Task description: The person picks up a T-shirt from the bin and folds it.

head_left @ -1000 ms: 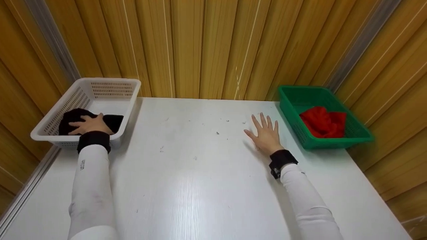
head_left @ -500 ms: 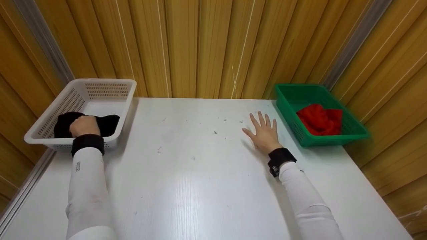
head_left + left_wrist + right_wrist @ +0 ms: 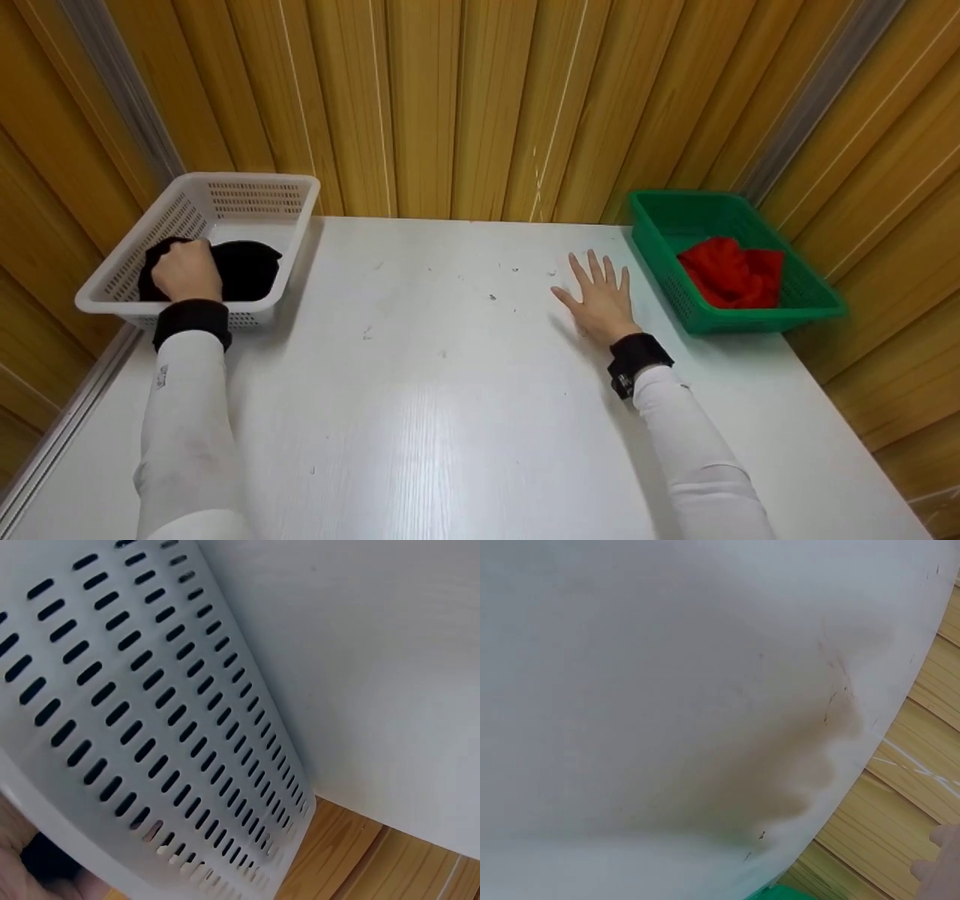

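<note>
Black cloth point(image 3: 244, 271) lies bunched in the white basket point(image 3: 262, 199) at the left of the table. My left hand point(image 3: 186, 271) grips a part of it over the basket's near left side, fingers curled and mostly hidden beneath the knuckles. In the left wrist view, a dark patch of the cloth point(image 3: 49, 859) shows between thumb and fingers past the basket wall. My right hand point(image 3: 600, 304) is spread palm down over the table, holding nothing, left of the green basket point(image 3: 682, 292). The right wrist view catches only its fingertips point(image 3: 939, 870) and its shadow.
A red cloth point(image 3: 731, 274) lies crumpled inside the green basket. The white table point(image 3: 420, 360) stretches between the two baskets. Wood-patterned panels point(image 3: 420, 112) wall in the back and both sides.
My left hand has gone from spread fingers on the black cloth to a closed grip on it. The cloth has shifted and bunched up. The right hand stays spread in place.
</note>
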{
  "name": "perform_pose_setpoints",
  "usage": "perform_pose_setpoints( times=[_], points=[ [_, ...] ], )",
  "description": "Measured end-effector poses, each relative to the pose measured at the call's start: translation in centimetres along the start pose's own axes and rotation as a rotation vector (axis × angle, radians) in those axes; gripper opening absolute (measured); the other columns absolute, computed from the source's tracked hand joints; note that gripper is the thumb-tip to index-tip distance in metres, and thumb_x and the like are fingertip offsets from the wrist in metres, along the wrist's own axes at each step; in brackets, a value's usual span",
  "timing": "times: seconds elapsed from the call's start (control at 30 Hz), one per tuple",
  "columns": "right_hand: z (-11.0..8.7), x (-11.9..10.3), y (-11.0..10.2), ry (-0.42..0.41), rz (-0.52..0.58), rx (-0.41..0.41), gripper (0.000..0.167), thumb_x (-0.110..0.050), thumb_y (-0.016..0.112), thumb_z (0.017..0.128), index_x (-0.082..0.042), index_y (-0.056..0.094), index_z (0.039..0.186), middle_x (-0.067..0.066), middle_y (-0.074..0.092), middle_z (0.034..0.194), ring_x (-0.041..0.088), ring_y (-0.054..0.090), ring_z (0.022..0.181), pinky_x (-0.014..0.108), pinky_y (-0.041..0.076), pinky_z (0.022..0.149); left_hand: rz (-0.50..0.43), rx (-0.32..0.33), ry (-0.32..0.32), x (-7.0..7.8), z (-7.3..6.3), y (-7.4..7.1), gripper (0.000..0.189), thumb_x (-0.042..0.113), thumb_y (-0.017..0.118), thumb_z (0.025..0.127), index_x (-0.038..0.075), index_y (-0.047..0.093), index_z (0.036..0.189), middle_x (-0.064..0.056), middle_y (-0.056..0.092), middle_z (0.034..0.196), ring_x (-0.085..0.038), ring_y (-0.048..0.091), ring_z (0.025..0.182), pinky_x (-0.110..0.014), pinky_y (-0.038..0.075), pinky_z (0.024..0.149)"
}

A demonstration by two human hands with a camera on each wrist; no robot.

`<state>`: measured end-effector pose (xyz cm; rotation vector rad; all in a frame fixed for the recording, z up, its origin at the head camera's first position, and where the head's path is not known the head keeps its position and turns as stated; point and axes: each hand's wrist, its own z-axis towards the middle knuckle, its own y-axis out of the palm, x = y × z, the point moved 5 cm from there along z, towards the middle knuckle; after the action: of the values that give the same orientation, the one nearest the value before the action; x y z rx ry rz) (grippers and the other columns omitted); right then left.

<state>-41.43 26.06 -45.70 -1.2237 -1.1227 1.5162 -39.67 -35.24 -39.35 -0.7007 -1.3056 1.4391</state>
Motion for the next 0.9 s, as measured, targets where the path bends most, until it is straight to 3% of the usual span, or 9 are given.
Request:
perform_pose_setpoints(
  times=[0.1,0.17,0.27,0.37,0.53,0.7,0.9],
  points=[
    [0.0,0.0,0.1,0.000,-0.001,-0.010,0.082,-0.066,0.038,0.103,-0.022,0.011,0.167,0.018,0.006,0.174,0.044,0.001,0.161,0.067,-0.007,0.128,-0.042,0.036,-0.033,-0.2,0.0,-0.6,0.023,-0.004,0.049,0.099,-0.010,0.065,0.114,-0.041,0.064,0.103,-0.054,0.068,0.085,-0.046,0.041,0.046],
    [0.1,0.0,0.1,-0.001,-0.001,-0.011,0.082,-0.065,0.039,0.103,-0.022,0.010,0.167,0.018,0.006,0.174,0.045,0.000,0.161,0.067,-0.007,0.127,-0.074,0.051,-0.049,-0.3,0.0,-1.1,0.026,-0.001,0.054,0.097,-0.008,0.065,0.119,-0.042,0.064,0.107,-0.056,0.068,0.089,-0.052,0.048,0.051],
    [0.3,0.1,0.2,0.000,-0.005,-0.012,0.081,-0.065,0.038,0.104,-0.021,0.010,0.167,0.019,0.005,0.174,0.045,0.000,0.161,0.067,-0.008,0.127,-0.132,0.067,-0.063,-0.1,0.0,-1.8,0.037,0.002,0.058,0.096,-0.003,0.063,0.132,-0.042,0.062,0.120,-0.059,0.065,0.099,-0.063,0.056,0.068],
    [0.4,0.2,0.3,0.001,0.000,-0.015,0.082,-0.066,0.037,0.103,-0.022,0.010,0.167,0.018,0.005,0.174,0.045,0.000,0.161,0.067,-0.008,0.127,-0.194,0.107,-0.063,0.2,0.0,-2.7,0.043,0.000,0.052,0.098,-0.001,0.059,0.140,-0.041,0.060,0.129,-0.060,0.062,0.107,-0.069,0.055,0.082],
    [0.4,0.2,0.5,0.000,0.005,-0.013,0.082,-0.066,0.038,0.103,-0.021,0.010,0.167,0.019,0.005,0.174,0.045,0.000,0.161,0.067,-0.008,0.127,-0.265,0.198,-0.012,1.3,0.1,-4.2,0.041,-0.004,0.044,0.098,-0.005,0.061,0.136,-0.041,0.062,0.125,-0.060,0.063,0.105,-0.068,0.055,0.081],
    [0.5,0.2,0.7,-0.004,0.006,-0.005,0.082,-0.065,0.039,0.103,-0.020,0.011,0.167,0.019,0.006,0.174,0.046,0.001,0.161,0.067,-0.008,0.127,-0.304,0.235,0.033,2.7,0.1,-5.5,0.041,-0.006,0.044,0.097,-0.005,0.062,0.134,-0.040,0.063,0.123,-0.059,0.063,0.102,-0.065,0.054,0.079],
    [0.6,-0.2,0.9,-0.007,0.006,-0.009,0.082,-0.065,0.039,0.103,-0.021,0.011,0.167,0.018,0.005,0.174,0.045,0.002,0.161,0.067,-0.008,0.127,-0.377,0.332,0.100,4.9,-0.2,-6.8,0.039,-0.008,0.047,0.094,-0.002,0.067,0.128,-0.036,0.066,0.119,-0.056,0.065,0.098,-0.064,0.054,0.076]
  ],
)
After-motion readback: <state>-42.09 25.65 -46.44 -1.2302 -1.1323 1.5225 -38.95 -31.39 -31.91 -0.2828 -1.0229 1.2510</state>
